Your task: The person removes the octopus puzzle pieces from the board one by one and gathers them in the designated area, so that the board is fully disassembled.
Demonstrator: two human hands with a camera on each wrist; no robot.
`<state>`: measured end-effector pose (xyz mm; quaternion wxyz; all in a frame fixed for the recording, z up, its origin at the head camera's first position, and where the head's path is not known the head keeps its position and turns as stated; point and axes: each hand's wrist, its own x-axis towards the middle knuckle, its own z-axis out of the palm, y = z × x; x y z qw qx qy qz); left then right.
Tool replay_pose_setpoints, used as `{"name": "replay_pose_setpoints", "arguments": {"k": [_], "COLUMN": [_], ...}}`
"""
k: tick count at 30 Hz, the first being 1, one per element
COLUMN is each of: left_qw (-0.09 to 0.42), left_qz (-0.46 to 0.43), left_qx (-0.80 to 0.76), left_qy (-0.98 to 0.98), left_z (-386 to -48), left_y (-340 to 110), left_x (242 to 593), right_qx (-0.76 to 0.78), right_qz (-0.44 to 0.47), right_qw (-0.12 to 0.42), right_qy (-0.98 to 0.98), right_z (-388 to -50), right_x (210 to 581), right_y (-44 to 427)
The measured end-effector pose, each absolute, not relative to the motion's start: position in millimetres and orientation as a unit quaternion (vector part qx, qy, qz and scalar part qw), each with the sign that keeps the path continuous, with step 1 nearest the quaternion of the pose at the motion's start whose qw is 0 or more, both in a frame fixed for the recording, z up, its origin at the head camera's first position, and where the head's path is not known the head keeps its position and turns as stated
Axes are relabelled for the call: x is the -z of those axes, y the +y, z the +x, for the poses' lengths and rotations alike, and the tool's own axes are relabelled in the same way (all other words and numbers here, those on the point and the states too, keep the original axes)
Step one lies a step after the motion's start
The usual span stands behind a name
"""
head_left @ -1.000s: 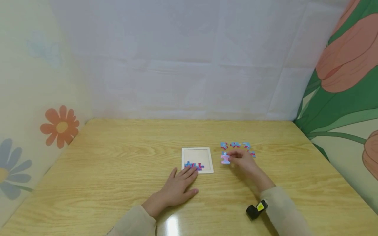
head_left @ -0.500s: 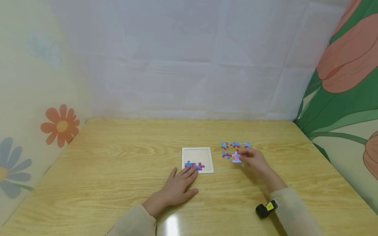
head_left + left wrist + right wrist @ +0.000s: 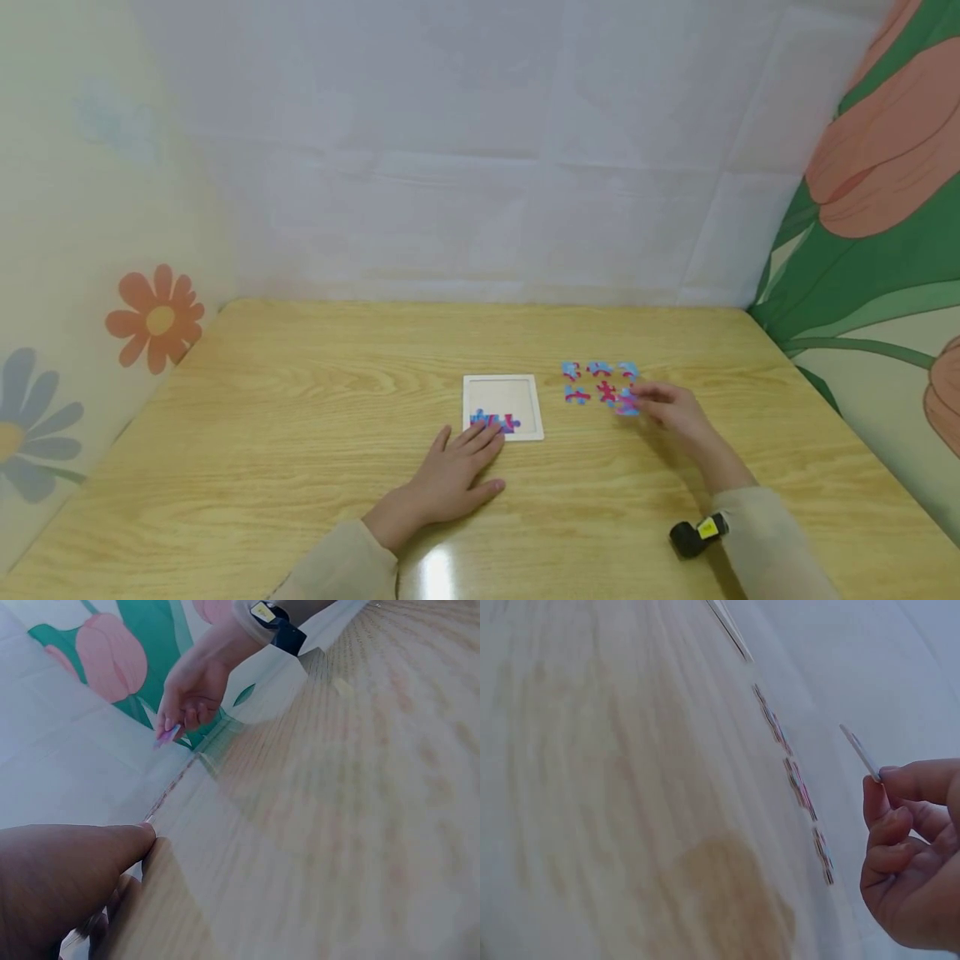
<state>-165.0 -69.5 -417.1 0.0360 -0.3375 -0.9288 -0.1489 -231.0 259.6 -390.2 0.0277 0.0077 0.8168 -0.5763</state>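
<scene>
My right hand [image 3: 672, 412] pinches a pink and blue puzzle piece [image 3: 627, 403] between thumb and forefinger. In the right wrist view the held piece [image 3: 861, 752] is seen edge-on, clear of the tabletop. My left hand [image 3: 448, 477] lies flat with fingers spread, its fingertips on the near edge of a white square puzzle frame [image 3: 537, 408]. Joined puzzle pieces [image 3: 510, 423] sit along the frame's near side, partly hidden by those fingertips. Loose pieces [image 3: 577, 395] are laid out in two rows right of the frame; the held piece covers part of the near row.
The wooden table [image 3: 315, 375] carries all of this. A white cloth [image 3: 465, 167] hangs along its far edge, and walls with painted flowers [image 3: 160, 320] stand at both sides. A black wrist camera [image 3: 697, 536] is strapped at the right sleeve.
My right hand has moved rightward with the puzzle piece, past the near row, uncovering the loose pieces it hid. The left hand stays where it was on the frame.
</scene>
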Motion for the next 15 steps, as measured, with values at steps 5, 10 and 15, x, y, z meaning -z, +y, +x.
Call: {"name": "replay_pose_setpoints", "arguments": {"k": [5,10,15], "left_qw": [0.034,0.035,0.038], "left_qz": [-0.338,-0.337,-0.339], "left_qx": [0.148,0.152,0.154], "left_qy": [-0.929,-0.928,-0.927], "left_z": [-165,-165,-165], "left_y": [-70,-69,-69], "left_x": [418,417,416], "right_qx": [0.563,0.591,0.613], "right_qz": [0.025,0.035,0.040], "right_qw": [0.028,0.027,0.027], "right_qy": [0.826,0.805,0.789], "right_z": [-229,-228,-228], "right_x": [390,392,396], "right_y": [268,276,283]}}
